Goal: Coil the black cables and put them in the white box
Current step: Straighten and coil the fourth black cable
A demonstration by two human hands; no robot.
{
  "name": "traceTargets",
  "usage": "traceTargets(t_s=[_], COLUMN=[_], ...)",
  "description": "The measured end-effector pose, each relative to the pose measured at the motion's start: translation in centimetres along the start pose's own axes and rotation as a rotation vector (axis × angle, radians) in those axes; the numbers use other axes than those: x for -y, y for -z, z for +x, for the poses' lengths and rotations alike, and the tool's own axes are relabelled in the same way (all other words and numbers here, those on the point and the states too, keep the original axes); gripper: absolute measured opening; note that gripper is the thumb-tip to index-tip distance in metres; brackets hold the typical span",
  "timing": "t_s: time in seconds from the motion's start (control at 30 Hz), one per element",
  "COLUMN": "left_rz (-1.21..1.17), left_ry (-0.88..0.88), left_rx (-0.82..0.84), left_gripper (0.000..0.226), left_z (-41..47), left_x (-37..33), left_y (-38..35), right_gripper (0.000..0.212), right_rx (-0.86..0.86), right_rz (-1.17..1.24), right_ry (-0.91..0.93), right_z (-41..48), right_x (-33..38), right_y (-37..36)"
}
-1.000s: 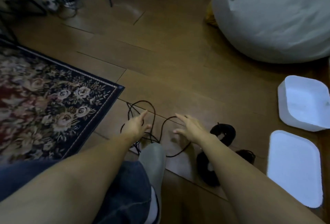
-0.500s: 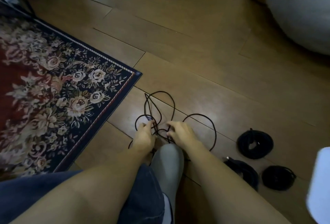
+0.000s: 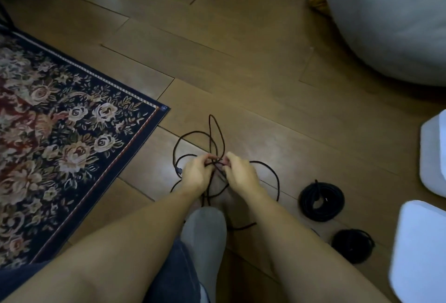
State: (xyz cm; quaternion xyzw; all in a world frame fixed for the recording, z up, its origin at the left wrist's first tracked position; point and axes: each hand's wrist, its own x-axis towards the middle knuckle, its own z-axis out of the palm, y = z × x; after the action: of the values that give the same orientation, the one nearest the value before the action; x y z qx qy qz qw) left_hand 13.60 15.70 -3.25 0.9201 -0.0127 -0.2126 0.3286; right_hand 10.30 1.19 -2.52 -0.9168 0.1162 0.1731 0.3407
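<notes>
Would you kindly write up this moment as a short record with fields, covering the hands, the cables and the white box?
left hand: pinching strands of the loose cable
right hand: pinching the same cable, close beside the left
loose cable: uncoiled, looping over the wooden floor
coiled cables: two on the floor, a larger coil and a smaller coil
white box: right edge, partly out of frame, contents not visible
white lid: flat on the floor nearer the person
rug: left of the cable
</notes>
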Motion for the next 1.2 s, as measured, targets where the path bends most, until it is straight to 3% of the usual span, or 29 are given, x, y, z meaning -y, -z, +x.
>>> traceTargets(t_s=[0.1,0.3,0.47,0.73,0.97,1.03,1.13,1.2], left_rz=[-0.042,-0.160,-0.093,0.164,0.143,0.071,-0.040,-0.031], left_ry=[-0.132,-0.313,-0.596,-0.867,-1.009,-1.043,-1.181,-1.252], left_rx=[-0.021,0.105,-0.006,-0.247,-0.541,-0.485,-0.262,-0.285], left_gripper=[0.031,0.027,0.027,0.024,0.021,0.019,0.021,0.013], left_z=[0.5,0.0,-4.1,-11.8,-17.3,-18.6,-21.4,-22.2], left_x=[-5.1,-16.8,-26.7,-35.7,-39.8,-40.1,-41.1,-41.4], left_y=[0.8,4.9,9.3,15.6,19.9,19.6,18.4,17.8], right_gripper=[0.010,0.004,0.002,0.012,0.022,0.020,0.018,0.017], right_rx=[-0.129,-0.460,-0.651,-0.616,-0.547,-0.613,-0.716,-0.720], right_rz=[0.052,0.061,0.049,0.105,0.225,0.141,0.136,0.140], right_ry=[-0.005,0.034,0.090,0.182,0.225,0.259,0.320,0.347], right_z=[0.0,-2.5,-9.0,-22.1,-31.7,-33.0,-33.6,-33.7], right_x=[-0.5,0.6,2.4,5.7,8.3,8.7,8.7,8.5], right_y=[5.0,18.4,28.4,38.7,43.3,43.9,43.9,43.6])
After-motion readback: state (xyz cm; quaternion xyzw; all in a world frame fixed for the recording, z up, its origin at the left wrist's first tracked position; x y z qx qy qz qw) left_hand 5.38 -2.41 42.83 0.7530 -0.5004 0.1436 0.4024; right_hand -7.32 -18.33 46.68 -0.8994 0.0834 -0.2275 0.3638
